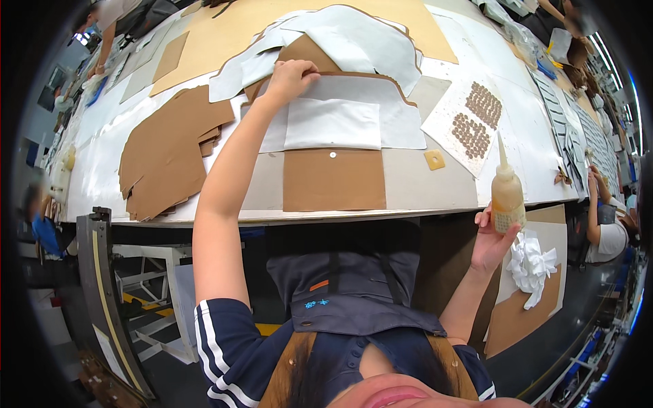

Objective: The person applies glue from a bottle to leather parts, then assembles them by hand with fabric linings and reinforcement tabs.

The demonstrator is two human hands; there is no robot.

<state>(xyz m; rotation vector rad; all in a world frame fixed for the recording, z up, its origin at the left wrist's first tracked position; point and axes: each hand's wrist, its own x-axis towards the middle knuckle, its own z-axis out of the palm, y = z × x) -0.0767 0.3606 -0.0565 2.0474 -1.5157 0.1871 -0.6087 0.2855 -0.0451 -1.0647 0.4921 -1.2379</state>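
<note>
My left hand [292, 80] reaches forward over the table, its fingers curled closed at the top edge of a pale panel with a brown border [401, 119]. The fingertips themselves are partly hidden. Across that panel lies a folded white cloth piece [333, 122], and a brown leather-like piece [333, 183] extends below it toward me. A small round white disc [332, 155] sits near the brown piece's upper edge. At the table's front edge on the right, my right hand [495, 241] grips a translucent squeeze bottle [507, 194] of yellowish liquid, its long nozzle pointing up.
More pale, brown-edged panels [367, 41] are piled behind. Stacked brown sheets [170, 149] lie at left. On the right are a white sheet bearing many small brown discs [452, 115] and a yellowish square block [434, 160]. Crumpled white cloth [530, 265] rests below. Other people work around the table.
</note>
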